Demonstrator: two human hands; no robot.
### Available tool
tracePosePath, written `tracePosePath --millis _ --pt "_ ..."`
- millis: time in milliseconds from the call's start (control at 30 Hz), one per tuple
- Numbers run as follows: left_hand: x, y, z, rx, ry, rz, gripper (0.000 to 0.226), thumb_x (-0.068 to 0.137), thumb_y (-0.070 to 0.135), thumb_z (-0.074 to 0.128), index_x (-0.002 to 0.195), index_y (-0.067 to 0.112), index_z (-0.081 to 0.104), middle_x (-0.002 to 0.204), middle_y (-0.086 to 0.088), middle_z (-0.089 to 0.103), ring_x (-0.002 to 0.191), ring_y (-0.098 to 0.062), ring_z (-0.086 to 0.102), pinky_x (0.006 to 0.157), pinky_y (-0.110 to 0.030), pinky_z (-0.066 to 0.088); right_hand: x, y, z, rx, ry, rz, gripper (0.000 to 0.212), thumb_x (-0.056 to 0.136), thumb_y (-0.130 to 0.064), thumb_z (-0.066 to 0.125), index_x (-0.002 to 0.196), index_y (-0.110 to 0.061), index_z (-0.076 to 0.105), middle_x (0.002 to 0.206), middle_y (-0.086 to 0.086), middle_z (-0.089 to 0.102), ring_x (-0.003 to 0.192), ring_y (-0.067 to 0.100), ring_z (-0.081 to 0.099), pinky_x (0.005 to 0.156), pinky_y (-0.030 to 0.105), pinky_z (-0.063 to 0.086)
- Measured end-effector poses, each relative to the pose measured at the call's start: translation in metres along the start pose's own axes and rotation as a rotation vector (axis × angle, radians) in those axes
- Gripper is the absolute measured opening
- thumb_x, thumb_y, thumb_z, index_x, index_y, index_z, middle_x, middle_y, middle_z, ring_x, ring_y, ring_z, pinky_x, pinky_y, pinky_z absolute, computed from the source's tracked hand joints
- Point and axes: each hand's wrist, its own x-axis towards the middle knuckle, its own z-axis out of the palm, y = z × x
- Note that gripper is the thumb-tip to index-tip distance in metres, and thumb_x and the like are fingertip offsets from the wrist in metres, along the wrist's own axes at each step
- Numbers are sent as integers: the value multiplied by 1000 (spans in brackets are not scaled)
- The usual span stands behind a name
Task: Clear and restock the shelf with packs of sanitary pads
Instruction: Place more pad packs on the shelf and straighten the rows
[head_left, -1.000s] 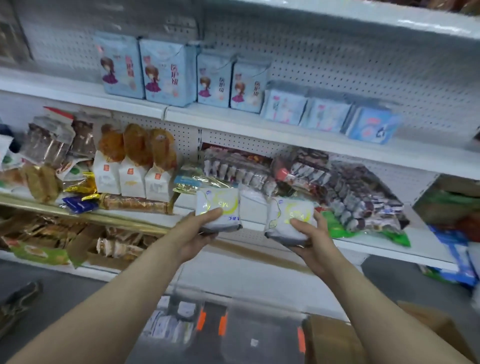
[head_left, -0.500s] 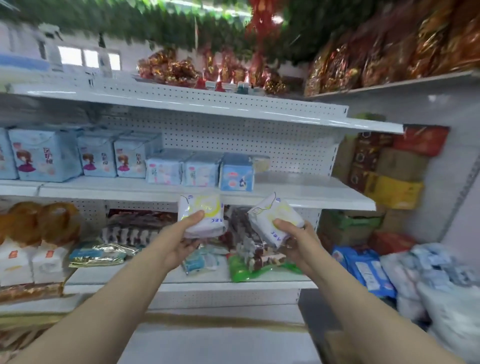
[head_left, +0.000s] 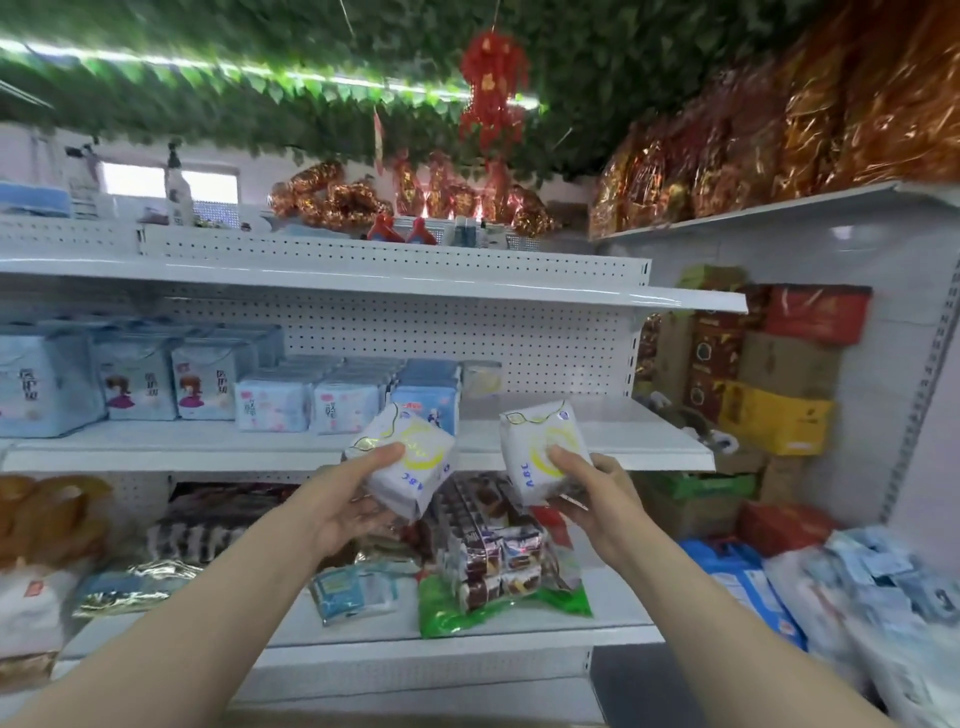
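My left hand (head_left: 347, 499) grips a white pad pack with a yellow ring and blue "ABC" lettering (head_left: 410, 457). My right hand (head_left: 592, 488) holds a second white pad pack of the same kind (head_left: 535, 447). Both packs hang tilted just in front of the white middle shelf (head_left: 597, 441), whose right part is bare. Blue and pink pad packs (head_left: 306, 405) stand in a row on the left part of that shelf, and one pale pack (head_left: 480, 379) leans at the back.
Snack bags (head_left: 498, 561) and bread fill the lower shelf. Cardboard boxes (head_left: 779, 415) are stacked against the right wall above blue and white bags (head_left: 883, 597) on the floor. Bottles and red decorations sit on the top shelf (head_left: 363, 280).
Both hands have lifted their packs from the lower snack shelf up to the level of the pad shelf. The view has tilted upward and to the right.
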Motion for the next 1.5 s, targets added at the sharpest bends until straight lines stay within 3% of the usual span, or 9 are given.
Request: tracePosePath --millis 167,300,433,567,800,1033,1167,1300,1500 --pt "36 16 23 70 -23 11 32 79 26 81 105 12 69 80 -6 76 75 -21 67 60 -28 53 37 -5 -6 -15 -21 -44 76 82 -20 81 143 -38 39 122 7 70 101 25 73 88 46 60" --pt "66 26 49 117 -97 -23 28 79 27 81 100 16 66 89 -8 72 87 -29 67 94 -55 52 74 -12 -8 -32 -24 -59 77 79 -19 84 140 -44 44 125 3 68 103 27 72 83 44 61" --pt "107 34 71 100 -207 -60 36 74 19 82 105 14 66 82 -9 77 93 -32 70 77 -59 58 116 -17 -11 -22 24 -62 76 77 -14 85 135 -35 42 119 8 69 101 31 72 84 48 61" --pt "149 47 90 132 -270 -86 43 75 13 81 115 6 66 85 -14 76 91 -31 71 67 -55 61 156 -22 -16 -43 121 -87 74 74 -17 88 131 -22 40 119 9 68 96 24 72 72 36 59" --pt "203 58 115 209 -407 -83 57 70 3 80 124 4 63 112 -15 74 104 -29 70 73 -49 62 217 -23 -35 -93 187 -152 75 69 -27 92 128 -4 51 127 18 63 103 24 71 73 28 59" --pt "225 61 147 421 -341 -85 48 72 11 82 116 -2 68 112 -19 73 98 -31 72 75 -45 62 265 -28 -62 -94 56 -143 80 81 -16 81 145 -44 42 130 2 62 108 24 70 77 36 62" --pt "232 53 164 454 -282 -78 45 71 14 84 111 -1 70 108 -18 74 97 -29 72 79 -45 62 296 -38 -79 -126 -50 -112 67 85 -9 75 139 -34 45 117 7 69 98 27 72 78 41 62" --pt "237 40 179 514 -200 -105 62 51 21 90 106 -1 72 101 -15 76 86 -26 75 73 -42 63 325 -40 -97 -119 -105 -76 62 84 -5 75 130 -29 42 105 7 65 94 26 65 83 52 61" --pt "240 16 197 637 -114 -176 63 58 28 91 110 0 72 107 -15 75 100 -27 73 88 -42 60 357 -40 -124 -163 -159 -8 56 81 -12 82 119 -27 44 116 10 63 103 26 66 77 55 61"
